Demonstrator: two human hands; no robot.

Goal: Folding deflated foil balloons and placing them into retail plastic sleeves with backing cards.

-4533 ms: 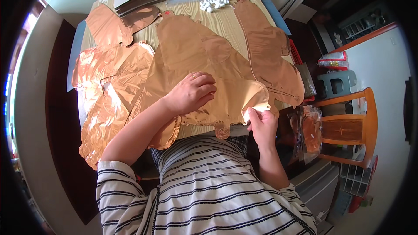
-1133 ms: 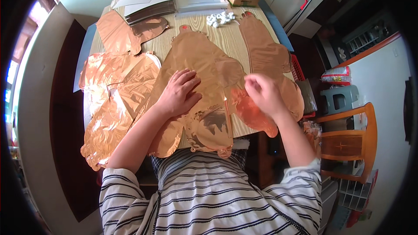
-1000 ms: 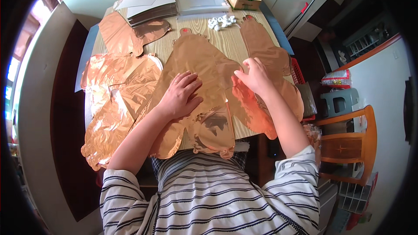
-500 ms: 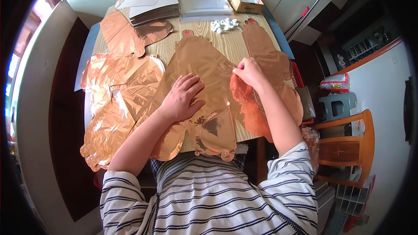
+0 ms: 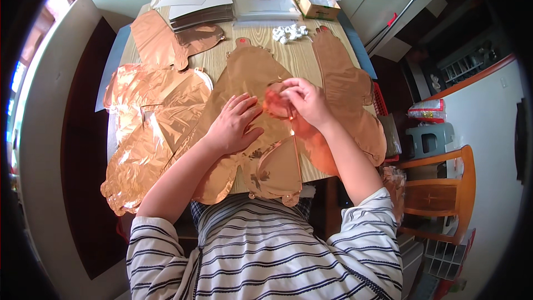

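Now, starting at your left, a heap of crumpled copper foil balloons lies along the table's left side, with another flat copper piece further up near the stack of white cards; none of these is under your hands. Your left hand lies palm down, fingers spread and not clenched on anything, pressing the flat copper foil balloon against the wooden table; it grips nothing, it only pins. That balloon lies in front of you at the middle of the table, its lower lobes hanging over the near edge toward your striped shirt. Just to the right, your right hand is pinched shut on a folded-up flap of the same balloon, lifted off the sheet and bunched at the fingertips; the fold seems about half made, so I judge you are mid-fold, turning the right part of the balloon over onto its middle. The next move calls for keeping the left palm firm so the slippery foil does not slide, and for laying the flap down flat without creasing it. Further right lies a long copper foil piece; beyond the table stands an orange wooden chair.
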